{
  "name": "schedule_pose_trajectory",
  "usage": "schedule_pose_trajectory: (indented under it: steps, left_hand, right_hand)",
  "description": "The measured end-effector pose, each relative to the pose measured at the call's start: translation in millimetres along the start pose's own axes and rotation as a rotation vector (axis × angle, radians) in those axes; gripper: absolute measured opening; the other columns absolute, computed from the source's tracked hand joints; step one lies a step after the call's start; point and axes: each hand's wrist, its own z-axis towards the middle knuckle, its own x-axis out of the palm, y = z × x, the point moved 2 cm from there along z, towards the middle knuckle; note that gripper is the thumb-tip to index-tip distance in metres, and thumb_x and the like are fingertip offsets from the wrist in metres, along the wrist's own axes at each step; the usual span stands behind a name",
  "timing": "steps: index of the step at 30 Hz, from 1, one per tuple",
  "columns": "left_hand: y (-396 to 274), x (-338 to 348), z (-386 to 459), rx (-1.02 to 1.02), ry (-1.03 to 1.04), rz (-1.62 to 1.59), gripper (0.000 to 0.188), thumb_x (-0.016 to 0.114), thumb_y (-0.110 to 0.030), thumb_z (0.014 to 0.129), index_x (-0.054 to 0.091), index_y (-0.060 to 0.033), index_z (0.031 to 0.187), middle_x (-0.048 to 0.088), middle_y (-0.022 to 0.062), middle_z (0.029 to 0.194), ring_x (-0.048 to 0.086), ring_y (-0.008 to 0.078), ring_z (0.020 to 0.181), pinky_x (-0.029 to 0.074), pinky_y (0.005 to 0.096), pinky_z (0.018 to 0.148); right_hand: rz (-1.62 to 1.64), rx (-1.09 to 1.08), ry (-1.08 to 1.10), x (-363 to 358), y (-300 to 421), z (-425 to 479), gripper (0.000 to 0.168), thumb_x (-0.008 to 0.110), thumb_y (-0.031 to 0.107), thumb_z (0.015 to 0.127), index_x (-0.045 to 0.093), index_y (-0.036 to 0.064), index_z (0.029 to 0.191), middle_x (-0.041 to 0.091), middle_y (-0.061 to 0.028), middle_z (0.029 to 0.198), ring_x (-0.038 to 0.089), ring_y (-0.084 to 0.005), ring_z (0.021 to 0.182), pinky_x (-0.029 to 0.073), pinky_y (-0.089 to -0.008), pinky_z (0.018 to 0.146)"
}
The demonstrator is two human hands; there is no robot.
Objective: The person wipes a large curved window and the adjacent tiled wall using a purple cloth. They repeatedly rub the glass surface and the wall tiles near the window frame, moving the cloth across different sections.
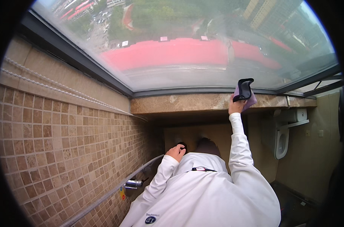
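My right hand [236, 106] reaches out to the window sill and grips a purple cloth with a black edging [249, 98]. The cloth is folded up, and its dark-edged part stands in front of the lower window frame [189, 92]. Whether it touches the glass, I cannot tell. Beyond it is a large window pane [172, 76], hazy and smeared. Below runs a brown marble sill [183, 103]. My left hand [176, 153] hangs at my waist, fingers loosely bent, with nothing seen in it. A dark shape, perhaps a shoe, shows just past its fingers.
To the left, a mosaic-tiled wall [47, 122] carries a white bead cord [75, 95]. A ribbed shower hose [104, 200] and a chrome mixer tap [133, 183] are near my left arm. A white toilet [281, 144] stands at right, near an opened window sash [325, 85].
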Motion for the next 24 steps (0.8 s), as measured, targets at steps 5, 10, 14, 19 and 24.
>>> schedule_pose_trajectory:
  steps: [5, 10, 14, 19, 24]
  left_hand:
    - [27.1, -18.4, -41.9, -0.144, -0.162, -0.106, 0.030, 0.050, -0.029, 0.081, 0.052, -0.0078, 0.103, 0.061, 0.0111, 0.084, 0.057, 0.0278, 0.079, 0.045, 0.0353, 0.070]
    - [55.3, -20.6, -92.5, -0.323, -0.383, -0.116, 0.028, 0.052, -0.028, 0.082, 0.055, -0.0098, 0.103, 0.062, 0.0105, 0.088, 0.060, 0.0237, 0.078, 0.046, 0.0316, 0.069]
    - [61.9, -6.0, -114.1, -0.413, -0.386, -0.186, 0.029, 0.052, -0.028, 0.082, 0.055, -0.0089, 0.104, 0.062, 0.0087, 0.083, 0.060, 0.0166, 0.072, 0.046, 0.0276, 0.067]
    - [44.6, 13.0, -79.8, -0.348, -0.125, -0.097, 0.031, 0.050, -0.030, 0.084, 0.054, -0.0091, 0.106, 0.062, 0.0105, 0.087, 0.061, 0.0207, 0.080, 0.046, 0.0296, 0.072]
    - [15.6, 26.0, -14.5, -0.141, -0.021, -0.050, 0.030, 0.051, -0.029, 0.083, 0.054, -0.0088, 0.105, 0.062, 0.0109, 0.085, 0.060, 0.0220, 0.078, 0.046, 0.0300, 0.070]
  right_hand:
    - [0.063, -0.464, 0.465, 48.5, 193.5, -101.7, 0.056, 0.055, 0.035, 0.076, 0.041, 0.011, 0.125, 0.033, -0.0202, 0.130, 0.019, -0.0347, 0.126, 0.009, -0.0477, 0.104]
    - [0.301, -0.755, 0.590, 58.3, 320.1, -150.1, 0.049, 0.057, 0.030, 0.074, 0.048, 0.001, 0.114, 0.035, -0.0206, 0.128, 0.019, -0.0337, 0.126, 0.010, -0.0488, 0.103]
    - [0.356, -0.764, 0.608, 64.3, 348.3, -161.0, 0.048, 0.057, 0.029, 0.072, 0.052, -0.001, 0.108, 0.038, -0.0215, 0.125, 0.019, -0.0320, 0.127, 0.011, -0.0483, 0.103]
    - [0.304, -0.775, 0.632, 50.8, 291.4, -134.0, 0.047, 0.057, 0.026, 0.070, 0.052, -0.001, 0.109, 0.030, -0.0133, 0.133, 0.019, -0.0256, 0.127, 0.012, -0.0452, 0.104]
    - [0.196, -0.605, 0.510, 28.5, 136.8, -64.1, 0.052, 0.060, 0.031, 0.070, 0.049, 0.004, 0.113, 0.031, -0.0110, 0.132, 0.022, -0.0243, 0.126, 0.016, -0.0437, 0.102]
